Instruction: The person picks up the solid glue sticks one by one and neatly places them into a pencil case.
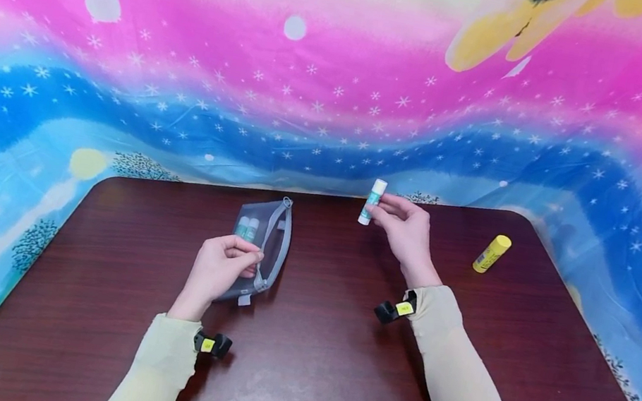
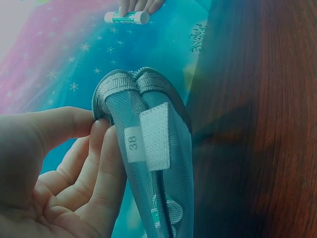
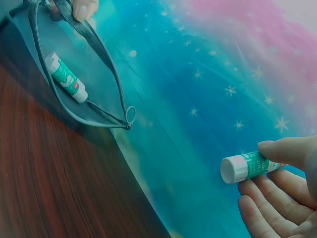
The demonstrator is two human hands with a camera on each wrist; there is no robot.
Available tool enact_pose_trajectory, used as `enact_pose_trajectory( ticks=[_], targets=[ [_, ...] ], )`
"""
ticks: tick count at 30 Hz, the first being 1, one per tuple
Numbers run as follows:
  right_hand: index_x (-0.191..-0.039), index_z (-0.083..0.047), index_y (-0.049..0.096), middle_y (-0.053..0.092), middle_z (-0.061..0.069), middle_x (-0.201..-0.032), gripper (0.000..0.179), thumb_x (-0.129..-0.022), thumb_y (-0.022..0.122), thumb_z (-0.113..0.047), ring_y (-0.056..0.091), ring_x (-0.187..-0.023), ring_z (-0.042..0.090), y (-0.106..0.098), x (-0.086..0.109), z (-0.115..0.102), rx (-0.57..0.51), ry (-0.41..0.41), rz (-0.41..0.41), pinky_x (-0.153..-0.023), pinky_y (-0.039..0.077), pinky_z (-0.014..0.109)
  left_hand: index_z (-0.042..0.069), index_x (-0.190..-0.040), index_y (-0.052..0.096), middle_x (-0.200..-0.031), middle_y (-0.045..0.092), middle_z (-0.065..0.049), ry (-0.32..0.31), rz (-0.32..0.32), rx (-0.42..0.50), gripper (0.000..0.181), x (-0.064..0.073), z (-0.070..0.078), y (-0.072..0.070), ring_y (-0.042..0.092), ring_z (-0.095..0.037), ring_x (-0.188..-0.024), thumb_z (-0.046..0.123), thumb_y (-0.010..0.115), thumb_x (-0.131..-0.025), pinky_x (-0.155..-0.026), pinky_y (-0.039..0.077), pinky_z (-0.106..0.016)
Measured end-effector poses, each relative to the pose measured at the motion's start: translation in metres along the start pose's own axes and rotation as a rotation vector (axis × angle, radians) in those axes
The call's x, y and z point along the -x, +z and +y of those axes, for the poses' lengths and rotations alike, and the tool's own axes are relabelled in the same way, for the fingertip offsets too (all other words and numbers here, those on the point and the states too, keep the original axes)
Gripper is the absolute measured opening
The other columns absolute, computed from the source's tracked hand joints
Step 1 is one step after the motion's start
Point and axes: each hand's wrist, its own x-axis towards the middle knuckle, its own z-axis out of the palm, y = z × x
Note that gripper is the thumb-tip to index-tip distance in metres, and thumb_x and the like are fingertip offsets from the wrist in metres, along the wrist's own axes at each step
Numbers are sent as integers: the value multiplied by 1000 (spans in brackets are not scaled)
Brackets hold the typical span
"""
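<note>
My left hand (image 1: 221, 269) pinches one edge of the mouth of a grey mesh zipper pouch (image 1: 276, 250), which gapes wide. White-and-green glue sticks (image 1: 247, 228) show through the mesh, and one glue stick (image 3: 68, 79) is visible through the mouth in the right wrist view. A small label marked 38 (image 2: 132, 144) hangs at the pouch's end. To the right, my right hand (image 1: 405, 233) holds another white-and-green glue stick (image 1: 372, 202) between thumb and fingers, raised above the table's far side and apart from the pouch.
A yellow glue stick (image 1: 491, 253) stands on the dark red wooden table (image 1: 304, 369), right of my right hand. Behind the table hangs a pink and blue patterned cloth (image 1: 340, 89). Each wrist carries a black camera mount (image 1: 394, 311).
</note>
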Motion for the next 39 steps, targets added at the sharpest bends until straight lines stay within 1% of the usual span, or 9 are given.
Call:
enact_pose_trajectory(
  ticks=[3,12,16,20,25,28,33,39],
  targets=[
    [-124,-2,72,74,14,-108,41,-87,83,-16,71,-93,17,5,0,0,-17,2,-12,-88,59,43,-3,-97,75,-82,75,-14,1,2,11,10,-1,0,0,71,-19,-68,3,78,-89,-65,63,-31],
    [-123,0,72,73,17,-108,42,-86,84,-13,71,-92,18,17,2,-2,-54,17,-40,-82,60,33,-3,-97,75,-81,74,-13,7,6,0,10,0,0,0,71,-18,-68,4,78,-89,-65,62,-31],
    [-124,0,71,73,18,-108,42,-86,84,-12,71,-90,18,23,1,-1,-62,27,-53,-85,60,39,-2,-97,75,-81,74,-13,6,6,-3,10,0,0,0,71,-19,-68,4,78,-89,-65,62,-31],
    [-125,0,71,74,17,-107,44,-85,84,-13,72,-89,22,29,1,0,-59,45,-67,-89,58,44,-2,-97,75,-82,75,-13,6,5,-3,11,0,0,0,71,-19,-68,4,78,-89,-65,63,-31],
    [-125,-2,71,74,15,-106,43,-86,84,-15,73,-90,28,37,2,-1,-52,64,-93,-85,60,37,-3,-97,75,-82,75,-13,6,3,-3,11,0,0,0,71,-19,-68,4,78,-89,-65,62,-31],
    [-125,-1,71,74,16,-106,42,-87,83,-14,73,-89,28,41,2,-1,-56,63,-109,-83,60,35,-2,-97,75,-82,75,-13,7,3,-7,10,0,-1,0,71,-19,-68,3,78,-89,-65,62,-31],
    [-124,-1,71,74,17,-105,40,-87,82,-12,73,-88,25,49,2,2,-54,59,-135,-82,61,36,-2,-97,75,-83,75,-13,13,1,-9,10,0,-1,0,71,-19,-68,3,78,-89,-65,63,-31],
    [-123,-2,72,75,16,-103,39,-87,82,-12,73,-86,25,58,3,7,-35,73,-156,-84,61,41,-2,-98,76,-84,75,-13,14,-1,-14,11,-1,-1,0,71,-20,-68,5,79,-89,-65,62,-31]
  ],
)
